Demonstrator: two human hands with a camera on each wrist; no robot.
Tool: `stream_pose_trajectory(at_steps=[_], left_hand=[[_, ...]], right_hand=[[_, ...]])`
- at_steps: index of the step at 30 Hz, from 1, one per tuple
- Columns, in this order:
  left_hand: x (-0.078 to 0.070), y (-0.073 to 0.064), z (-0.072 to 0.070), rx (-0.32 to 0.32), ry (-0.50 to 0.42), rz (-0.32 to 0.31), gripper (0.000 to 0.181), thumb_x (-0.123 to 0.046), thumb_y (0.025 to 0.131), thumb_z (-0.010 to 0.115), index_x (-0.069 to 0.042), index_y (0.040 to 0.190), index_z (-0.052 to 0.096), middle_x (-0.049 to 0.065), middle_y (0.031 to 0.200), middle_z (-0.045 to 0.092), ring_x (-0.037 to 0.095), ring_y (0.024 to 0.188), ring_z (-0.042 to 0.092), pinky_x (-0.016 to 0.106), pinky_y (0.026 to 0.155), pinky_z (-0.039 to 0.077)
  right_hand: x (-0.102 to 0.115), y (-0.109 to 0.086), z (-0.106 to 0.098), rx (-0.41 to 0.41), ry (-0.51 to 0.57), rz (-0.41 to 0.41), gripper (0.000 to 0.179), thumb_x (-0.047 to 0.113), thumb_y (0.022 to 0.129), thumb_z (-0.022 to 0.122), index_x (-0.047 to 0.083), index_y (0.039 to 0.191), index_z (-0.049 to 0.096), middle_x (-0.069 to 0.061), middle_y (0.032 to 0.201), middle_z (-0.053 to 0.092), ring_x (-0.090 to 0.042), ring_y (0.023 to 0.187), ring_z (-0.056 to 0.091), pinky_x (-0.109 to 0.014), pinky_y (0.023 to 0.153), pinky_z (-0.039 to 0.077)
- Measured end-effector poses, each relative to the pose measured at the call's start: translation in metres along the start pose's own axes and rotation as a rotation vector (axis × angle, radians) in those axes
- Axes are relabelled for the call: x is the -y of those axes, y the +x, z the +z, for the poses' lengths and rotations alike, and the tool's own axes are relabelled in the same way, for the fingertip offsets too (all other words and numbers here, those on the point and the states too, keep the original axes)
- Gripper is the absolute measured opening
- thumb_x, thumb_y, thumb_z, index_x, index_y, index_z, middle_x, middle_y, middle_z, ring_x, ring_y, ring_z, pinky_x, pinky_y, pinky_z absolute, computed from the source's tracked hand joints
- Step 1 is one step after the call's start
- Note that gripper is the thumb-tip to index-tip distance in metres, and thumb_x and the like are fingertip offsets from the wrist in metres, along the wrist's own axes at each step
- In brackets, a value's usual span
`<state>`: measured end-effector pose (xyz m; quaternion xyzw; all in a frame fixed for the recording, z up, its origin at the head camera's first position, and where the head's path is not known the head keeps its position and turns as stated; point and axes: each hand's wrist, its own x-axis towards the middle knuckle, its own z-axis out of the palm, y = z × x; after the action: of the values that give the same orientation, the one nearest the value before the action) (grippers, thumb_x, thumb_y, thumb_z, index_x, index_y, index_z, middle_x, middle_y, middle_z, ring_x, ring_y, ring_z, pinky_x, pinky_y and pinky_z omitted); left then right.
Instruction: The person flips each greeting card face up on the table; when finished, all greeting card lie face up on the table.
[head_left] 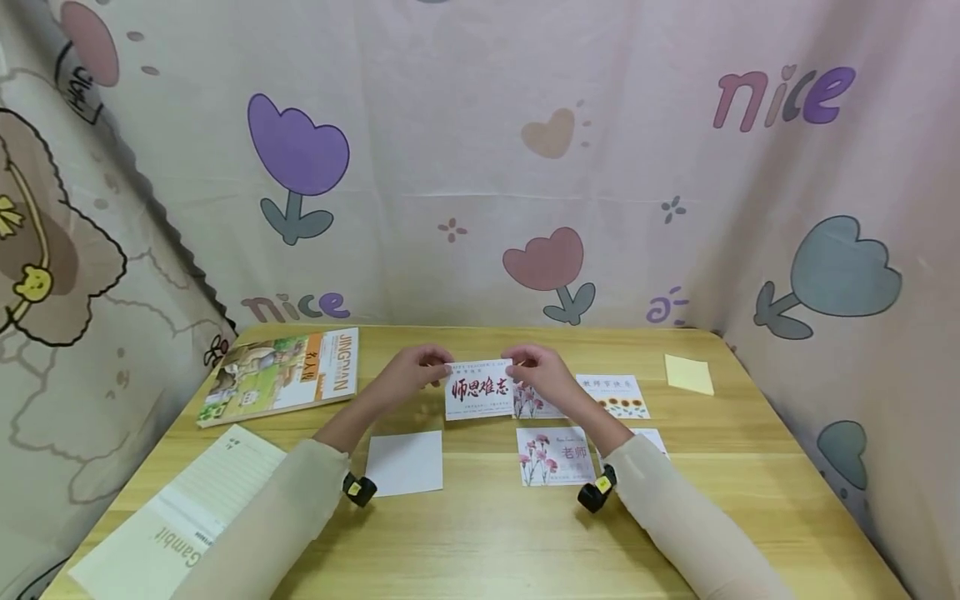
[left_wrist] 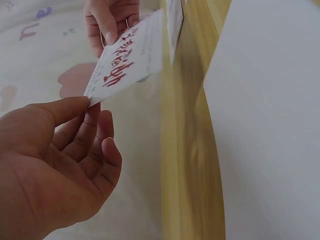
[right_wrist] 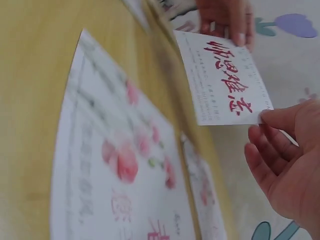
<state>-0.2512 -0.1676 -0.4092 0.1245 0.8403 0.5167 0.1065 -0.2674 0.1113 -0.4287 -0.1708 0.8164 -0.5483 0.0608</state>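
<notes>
A white card with red brush lettering (head_left: pixel 480 390) is held up above the table, its printed face toward the head camera. My left hand (head_left: pixel 417 371) pinches its upper left corner between thumb and fingers. At the upper right corner, my right hand (head_left: pixel 546 375) pinches it the same way. Both wrist views show the card (left_wrist: pixel 122 62) stretched between the two hands, clear of the wood. Below my right forearm lies a card with pink flowers (head_left: pixel 555 457); another flowered card (head_left: pixel 531 403) is partly hidden behind my right hand. A blank white card (head_left: pixel 405 463) lies near my left wrist.
A sunflower card (head_left: pixel 615 397) and a yellow sticky-note pad (head_left: pixel 688 375) lie to the right. Another card (head_left: pixel 654 440) is mostly covered by the right sleeve. A colourful book (head_left: pixel 281 377) and a cream notebook (head_left: pixel 180 508) occupy the left side. Printed curtains (head_left: pixel 420 167) surround the table.
</notes>
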Motion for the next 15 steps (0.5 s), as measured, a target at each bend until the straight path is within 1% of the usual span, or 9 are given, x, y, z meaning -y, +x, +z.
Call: stream_pose_trajectory(at_steps=[3,6,12,15], left_hand=[[0.006,0.008,-0.004,0.018,0.048,0.003,0.017,-0.016,0.101,0.061,-0.007,0.114,0.066,0.011,0.102,0.065,0.034,0.095,0.063,0.047,0.086,0.054],[0.013,0.015,-0.006,0.032,0.087,-0.014,0.014,-0.013,0.100,0.061,-0.005,0.110,0.067,0.011,0.100,0.065,0.031,0.092,0.063,0.042,0.083,0.055],[0.028,0.029,-0.007,0.035,0.184,-0.056,0.013,-0.014,0.098,0.064,-0.008,0.108,0.068,0.008,0.099,0.065,0.023,0.085,0.059,0.032,0.073,0.050],[0.032,0.035,-0.007,0.031,0.242,-0.068,0.013,-0.016,0.098,0.065,-0.009,0.109,0.069,0.007,0.101,0.065,0.022,0.086,0.057,0.030,0.072,0.048]], right_hand=[[-0.008,0.011,0.005,0.023,-0.082,0.006,0.024,0.010,0.095,0.069,0.009,0.119,0.070,-0.007,0.101,0.066,-0.021,0.085,0.060,-0.034,0.073,0.055],[-0.014,0.020,0.010,0.050,-0.169,0.017,0.020,0.011,0.095,0.069,0.012,0.114,0.072,-0.005,0.098,0.065,-0.017,0.083,0.057,-0.029,0.070,0.050],[-0.017,0.031,0.015,0.081,-0.309,0.033,0.014,0.014,0.096,0.069,0.017,0.109,0.072,0.001,0.097,0.065,-0.018,0.087,0.057,-0.031,0.076,0.049],[-0.017,0.034,0.016,0.093,-0.347,0.033,0.012,0.014,0.097,0.068,0.016,0.108,0.072,0.000,0.097,0.064,-0.019,0.087,0.057,-0.032,0.077,0.049]])
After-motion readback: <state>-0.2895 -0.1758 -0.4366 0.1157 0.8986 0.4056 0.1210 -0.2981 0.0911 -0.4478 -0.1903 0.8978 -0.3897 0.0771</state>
